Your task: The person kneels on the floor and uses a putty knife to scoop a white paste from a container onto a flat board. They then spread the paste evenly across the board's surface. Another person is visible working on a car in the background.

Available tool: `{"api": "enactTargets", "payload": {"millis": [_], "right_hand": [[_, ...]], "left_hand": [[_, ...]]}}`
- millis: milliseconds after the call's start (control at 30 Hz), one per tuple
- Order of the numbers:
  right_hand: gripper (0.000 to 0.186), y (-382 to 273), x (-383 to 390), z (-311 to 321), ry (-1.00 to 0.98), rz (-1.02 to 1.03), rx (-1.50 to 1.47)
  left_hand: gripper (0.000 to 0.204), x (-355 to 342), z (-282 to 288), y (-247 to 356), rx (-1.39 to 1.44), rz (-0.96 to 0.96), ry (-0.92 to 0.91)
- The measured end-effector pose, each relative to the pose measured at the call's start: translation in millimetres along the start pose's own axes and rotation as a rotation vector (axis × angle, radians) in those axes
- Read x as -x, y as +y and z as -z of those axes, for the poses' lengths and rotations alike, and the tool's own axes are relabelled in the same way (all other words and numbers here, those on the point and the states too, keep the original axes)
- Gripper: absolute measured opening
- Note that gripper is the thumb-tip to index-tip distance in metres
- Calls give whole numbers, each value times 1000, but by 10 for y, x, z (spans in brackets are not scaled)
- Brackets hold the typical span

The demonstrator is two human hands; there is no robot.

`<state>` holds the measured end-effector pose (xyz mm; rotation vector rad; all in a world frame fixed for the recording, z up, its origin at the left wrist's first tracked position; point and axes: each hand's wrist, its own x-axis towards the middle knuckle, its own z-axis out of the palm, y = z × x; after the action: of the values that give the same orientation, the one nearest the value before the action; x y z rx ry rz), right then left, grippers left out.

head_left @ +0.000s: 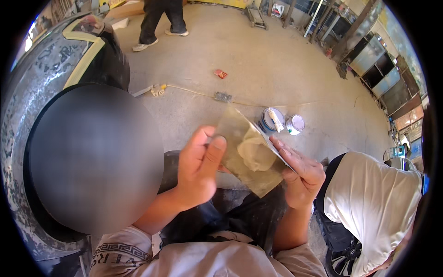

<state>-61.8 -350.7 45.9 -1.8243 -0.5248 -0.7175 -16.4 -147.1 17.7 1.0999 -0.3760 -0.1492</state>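
My left hand [200, 168] grips the left edge of a flat, yellowish-grey mixing board [233, 134], its thumb on top. The board is held tilted above my lap. A smooth beige lump of putty [255, 154] is spread on the board's middle. My right hand [302, 175] is closed on a thin, flat spreader [284, 154], seen almost edge-on at the board's right side. The spreader's edge lies along the board by the putty; whether it touches is hard to tell.
A car body [50, 69] with sanded patches and masking tape stands left, beside a blurred dark round shape [94, 157]. Ahead on the floor are two tins [295, 124], a white tube [276, 121] and a cable [189, 90]. A person in white [374, 198] crouches right; another's legs [161, 21] are farther off.
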Motion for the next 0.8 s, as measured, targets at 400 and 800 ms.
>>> {"api": "enactTargets", "payload": {"millis": [400, 800], "right_hand": [[10, 375, 495, -366, 546, -691, -516], [21, 324, 191, -15, 945, -133, -483]], "left_hand": [[17, 38, -58, -120, -700, -393, 136], [23, 49, 3, -121, -685, -234, -188]]}}
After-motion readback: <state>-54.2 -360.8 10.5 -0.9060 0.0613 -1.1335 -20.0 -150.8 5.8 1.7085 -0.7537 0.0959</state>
